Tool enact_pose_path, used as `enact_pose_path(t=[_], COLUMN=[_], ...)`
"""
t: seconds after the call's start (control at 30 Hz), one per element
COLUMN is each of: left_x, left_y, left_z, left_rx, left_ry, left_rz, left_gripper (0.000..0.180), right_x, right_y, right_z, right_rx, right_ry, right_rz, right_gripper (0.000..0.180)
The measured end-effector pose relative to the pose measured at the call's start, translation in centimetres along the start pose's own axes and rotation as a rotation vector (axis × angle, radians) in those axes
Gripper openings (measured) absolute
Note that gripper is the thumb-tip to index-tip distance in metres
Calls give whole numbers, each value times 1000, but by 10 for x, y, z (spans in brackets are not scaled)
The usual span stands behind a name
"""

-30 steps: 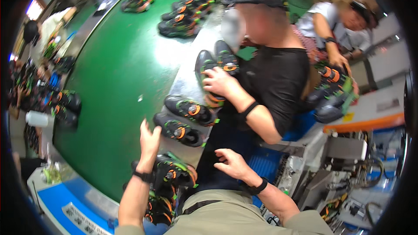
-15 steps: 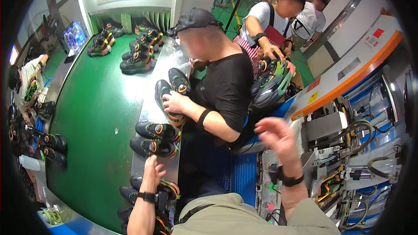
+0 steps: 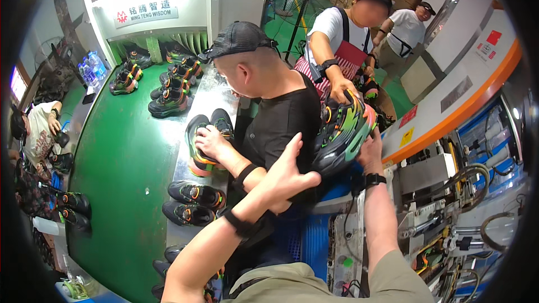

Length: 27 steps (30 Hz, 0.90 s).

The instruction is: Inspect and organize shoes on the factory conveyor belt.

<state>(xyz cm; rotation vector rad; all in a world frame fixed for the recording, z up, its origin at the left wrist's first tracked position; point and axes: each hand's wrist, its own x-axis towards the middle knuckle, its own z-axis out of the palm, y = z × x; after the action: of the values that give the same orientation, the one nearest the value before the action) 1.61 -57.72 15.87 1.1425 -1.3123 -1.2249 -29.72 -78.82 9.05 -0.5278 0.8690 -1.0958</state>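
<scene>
A co-worker in a striped apron holds out black, green and orange sneakers (image 3: 343, 137) to my front right. My right hand (image 3: 370, 151) is closed against their sole side, its fingers partly hidden. My left hand (image 3: 289, 173) reaches across toward the sneakers, thumb and fingers apart, empty and short of them. Another co-worker in a black shirt sits between me and the bench, a hand on a pair of sneakers (image 3: 197, 145). A further dark pair (image 3: 193, 202) lies on the metal ledge nearer to me, and more sneakers (image 3: 163, 269) sit partly behind my left forearm.
A green conveyor belt (image 3: 120, 191) runs on the left, with several sneakers (image 3: 171, 98) at its far end by a white machine's curtained opening. At right stands a machine with an orange-edged panel (image 3: 449, 112), hoses and cylinders. Another person works across the belt.
My right hand has moved forward onto the offered sneakers. My left hand has left the sneakers on the ledge and swung right and up. The seated co-worker's head has turned down toward the bench.
</scene>
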Motion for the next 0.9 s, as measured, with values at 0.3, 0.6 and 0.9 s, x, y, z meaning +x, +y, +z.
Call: enact_pose_path(t=[0.3,0.6,0.9], left_x=[134,58,-96], left_y=[-22,37,62], left_z=[45,80,37], left_rx=[-156,-242,-107], left_ry=[181,135,351], left_rz=[75,70,301], left_gripper=[124,83,84], right_x=[-7,-62,-191], right_y=[26,54,95], right_z=[90,59,102], right_rx=[-230,-581,-937], right_ry=[-244,-172,-291], right_rz=[-571,-726,-713], right_gripper=[41,49,49])
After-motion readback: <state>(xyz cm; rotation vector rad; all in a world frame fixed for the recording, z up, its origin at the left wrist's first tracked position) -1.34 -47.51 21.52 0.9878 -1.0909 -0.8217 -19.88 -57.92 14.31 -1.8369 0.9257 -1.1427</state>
